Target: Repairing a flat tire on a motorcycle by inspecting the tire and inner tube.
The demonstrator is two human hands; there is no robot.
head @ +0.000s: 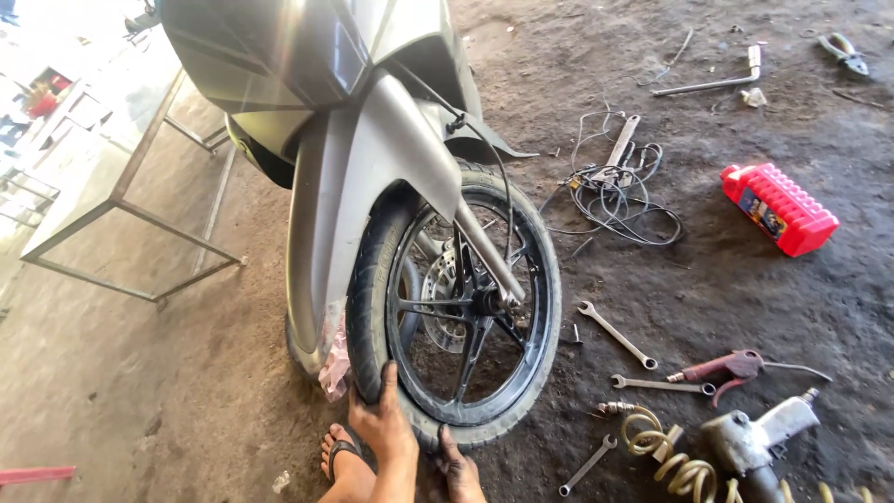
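Where the daylight falls at far left, one metal frame table [121, 200] stands on the dirt floor [186, 391], nothing on it that I can make out. Next comes one grey scooter [326, 102], its front tyre [372, 307] resting on the floor around a black spoked wheel [470, 307]. Both hands are at the bottom of that tyre: the left hand [380, 421] lies flat against the tread, fingers spread and curled over it, while the right hand [456, 466] presses the lower sidewall, fingers bent; neither closes fully round anything. One sandalled foot [340, 456] sits just beside the left hand.

Right of the wheel, four open-ended spanners lie apart on the floor: one [616, 333], another [656, 383], a third [589, 463], and one [622, 142] on a tangle of wire [615, 200]. Near them: one red-handled air blow gun [731, 368], one impact wrench [754, 442] with a yellow coiled hose [666, 461], one L-shaped wrench [712, 84], one red plastic case [778, 209], closed so its contents are hidden, and one pair of pliers [844, 52].
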